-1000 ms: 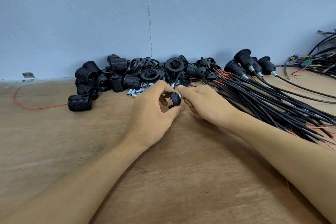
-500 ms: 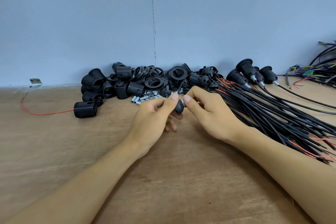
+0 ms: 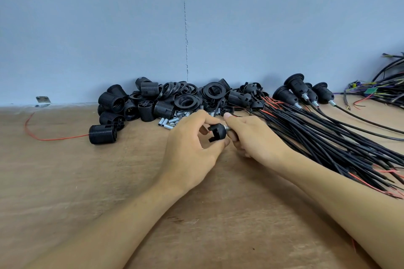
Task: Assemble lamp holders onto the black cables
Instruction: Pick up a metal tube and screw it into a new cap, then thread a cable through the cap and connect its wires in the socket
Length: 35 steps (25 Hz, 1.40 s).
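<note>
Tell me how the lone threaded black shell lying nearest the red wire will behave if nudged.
The threaded shell lies on its side on the wooden table, so it would probably roll. It looks like hollow plastic, likely light and rigid. Its ribbed surface should give decent grip.

On the brown wooden worktop [image 3: 65,181], a heap of black threaded plastic lamp-holder parts [image 3: 175,100] lies against the rear wall, small silver metal tubes [image 3: 172,120] just before it. A lone black ribbed holder shell [image 3: 102,134] sits left-front of the heap. A bundle of black cables [image 3: 328,144] fans to the right; four assembled black lamp holders [image 3: 306,91] lie behind it. Both hands [image 3: 218,137] meet at centre, before the heap.
</note>
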### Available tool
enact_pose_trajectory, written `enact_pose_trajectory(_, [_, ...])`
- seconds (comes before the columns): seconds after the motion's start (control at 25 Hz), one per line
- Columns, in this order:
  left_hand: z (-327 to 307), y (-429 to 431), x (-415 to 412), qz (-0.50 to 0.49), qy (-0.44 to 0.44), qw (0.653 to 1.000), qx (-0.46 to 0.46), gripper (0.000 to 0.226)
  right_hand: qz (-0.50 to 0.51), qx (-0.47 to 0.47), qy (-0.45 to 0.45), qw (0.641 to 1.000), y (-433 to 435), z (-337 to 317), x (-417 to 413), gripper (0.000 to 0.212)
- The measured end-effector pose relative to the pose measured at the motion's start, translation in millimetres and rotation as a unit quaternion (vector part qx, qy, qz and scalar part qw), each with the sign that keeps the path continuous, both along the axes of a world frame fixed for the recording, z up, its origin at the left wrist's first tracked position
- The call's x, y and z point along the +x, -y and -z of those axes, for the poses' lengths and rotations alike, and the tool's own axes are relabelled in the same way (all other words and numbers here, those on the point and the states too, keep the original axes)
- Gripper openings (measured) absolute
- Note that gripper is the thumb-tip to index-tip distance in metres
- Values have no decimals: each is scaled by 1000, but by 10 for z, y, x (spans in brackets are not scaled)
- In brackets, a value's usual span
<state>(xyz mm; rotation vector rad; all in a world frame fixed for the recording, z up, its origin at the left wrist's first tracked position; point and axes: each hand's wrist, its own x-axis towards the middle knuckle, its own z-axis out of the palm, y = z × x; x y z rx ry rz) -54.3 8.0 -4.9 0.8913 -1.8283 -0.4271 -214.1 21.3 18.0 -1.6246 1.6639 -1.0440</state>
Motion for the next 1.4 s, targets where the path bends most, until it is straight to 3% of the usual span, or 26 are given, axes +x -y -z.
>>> enact_pose_trajectory(0.08, [12, 25, -4, 24, -78, 992, 95, 31, 76, -43, -168, 982, -11, 15, -74, 51])
enact_pose_trajectory(0.2, [4, 97, 8, 57, -225, 937, 262, 32, 165, -37, -357, 919, 24, -22, -333, 16])
enact_pose_trajectory(0.32, [-18, 120, 19, 89, -303, 889, 332, 36, 223, -40, -450, 864, 72, -61, -543, 30])
enact_pose_trajectory(0.4, [2, 122, 9, 100, -288, 892, 334, 39, 268, -64, -476, 835, 96, -74, -590, 35])
enact_pose_trajectory(0.6, [30, 92, -14, 97, -207, 921, 316, 44, 279, -2, -508, 815, 112, -30, -676, 38])
enact_pose_trajectory(0.76, [46, 95, -19, 90, -170, 929, 316, 49, 281, -116, -507, 806, 135, -49, -695, 33])
enact_pose_trajectory(0.96, [46, 117, -37, 137, -196, 907, 346, 37, 281, -201, -473, 810, 132, -81, -585, 26])
enact_pose_trajectory(1.2, [-60, 103, -109, 229, -257, 844, 413, 30, 179, -424, -392, 797, -65, -103, -70, 20])
enact_pose_trajectory(1.32, [-67, 91, -124, 236, -237, 855, 396, 20, 105, -426, -379, 815, -156, -17, 146, 28])
enact_pose_trajectory(1.4, [-47, 100, -116, 214, -247, 866, 379, 28, 68, -390, -354, 848, -186, 18, 184, 32])
